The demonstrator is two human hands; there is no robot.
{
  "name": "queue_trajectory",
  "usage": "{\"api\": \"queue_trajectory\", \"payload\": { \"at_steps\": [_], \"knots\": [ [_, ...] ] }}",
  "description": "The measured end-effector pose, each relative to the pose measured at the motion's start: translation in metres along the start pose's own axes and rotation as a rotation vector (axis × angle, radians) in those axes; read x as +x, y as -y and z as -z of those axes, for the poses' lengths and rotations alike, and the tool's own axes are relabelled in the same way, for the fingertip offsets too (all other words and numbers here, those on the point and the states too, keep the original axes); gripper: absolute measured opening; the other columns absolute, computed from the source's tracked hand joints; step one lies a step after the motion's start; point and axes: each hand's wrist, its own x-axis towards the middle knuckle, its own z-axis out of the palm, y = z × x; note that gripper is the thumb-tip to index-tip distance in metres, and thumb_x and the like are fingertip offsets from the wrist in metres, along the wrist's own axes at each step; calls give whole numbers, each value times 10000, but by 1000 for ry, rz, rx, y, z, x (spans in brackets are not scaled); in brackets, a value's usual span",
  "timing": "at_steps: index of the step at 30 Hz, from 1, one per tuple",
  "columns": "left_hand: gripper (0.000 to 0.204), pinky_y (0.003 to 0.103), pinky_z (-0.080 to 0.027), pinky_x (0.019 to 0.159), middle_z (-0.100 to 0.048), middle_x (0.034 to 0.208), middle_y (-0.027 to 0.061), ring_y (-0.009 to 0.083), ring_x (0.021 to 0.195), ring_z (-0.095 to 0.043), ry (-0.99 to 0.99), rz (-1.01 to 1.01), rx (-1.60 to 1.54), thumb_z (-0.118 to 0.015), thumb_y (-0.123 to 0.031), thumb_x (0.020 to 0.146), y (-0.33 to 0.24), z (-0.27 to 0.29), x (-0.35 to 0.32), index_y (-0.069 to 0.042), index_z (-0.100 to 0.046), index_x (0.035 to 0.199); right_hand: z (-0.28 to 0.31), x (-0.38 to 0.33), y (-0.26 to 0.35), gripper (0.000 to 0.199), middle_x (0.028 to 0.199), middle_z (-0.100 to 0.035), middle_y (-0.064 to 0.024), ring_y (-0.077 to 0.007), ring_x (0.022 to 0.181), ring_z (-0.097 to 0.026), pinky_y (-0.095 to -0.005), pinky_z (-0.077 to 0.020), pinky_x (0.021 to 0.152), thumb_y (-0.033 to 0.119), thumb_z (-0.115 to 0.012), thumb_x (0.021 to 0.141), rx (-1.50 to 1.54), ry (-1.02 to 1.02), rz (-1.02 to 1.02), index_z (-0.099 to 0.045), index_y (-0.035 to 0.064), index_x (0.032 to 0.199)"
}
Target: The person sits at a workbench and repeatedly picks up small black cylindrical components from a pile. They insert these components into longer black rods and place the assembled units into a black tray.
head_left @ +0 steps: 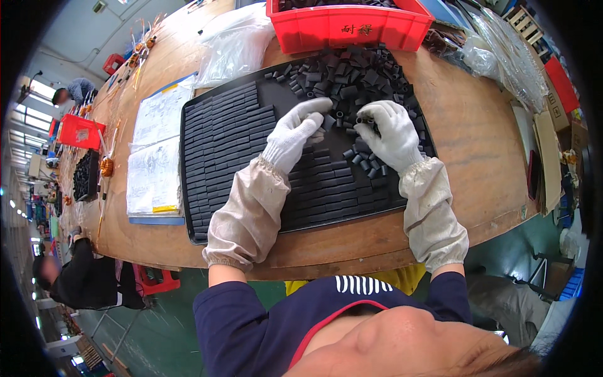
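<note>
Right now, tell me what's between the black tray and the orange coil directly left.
In the head view, white papers on a blue backing lie there, plus a strip of bare wooden tabletop.

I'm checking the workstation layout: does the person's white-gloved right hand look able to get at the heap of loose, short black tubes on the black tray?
Probably yes: the right hand is right beside the heap, with no barrier visible between them.

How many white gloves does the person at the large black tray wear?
2: one on the left hand, one on the right hand, both above the tray. Neither glove is hidden.
</note>
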Motion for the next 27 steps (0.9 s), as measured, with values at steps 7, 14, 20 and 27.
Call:
{"api": "queue_trajectory", "payload": {
  "at_steps": [7,14,20,27],
  "knots": [
    [426,274,-519,888,-703,1190,45,99,975,-637,130,70,-4,-645,-287,1047,-8,-20,-11,-26,-616,1383,1,4,24,275,886,-643,11,-257,903,-653,-404,-516,842,100,-814,742,35,-65,142,-755,226,979],
    [469,309,-506,972,-701,1188,83,154,1070,-648,224,98,65,-732,-285,994,-12,-22,-15,24,-625,1331,-1,1,18,278,940,-665,-9,-287,943,-656,-426,-518,863,86,-799,752,91,-27,66,-751,215,994],
    [435,290,-500,970,-707,1183,64,132,1067,-644,164,101,227,-744,-262,978,-20,-24,-17,5,-649,1308,-3,2,19,258,956,-688,-23,-291,940,-665,-422,-530,869,94,-810,777,118,-30,64,-738,181,1009],
    [333,278,-518,940,-728,1069,34,109,992,-651,81,92,332,-744,-191,968,-15,-16,-11,12,-696,1227,-10,-8,24,158,1028,-728,-57,-133,944,-683,-276,-549,851,60,-732,943,784,21,-459,-689,69,1094]
  ]
}}
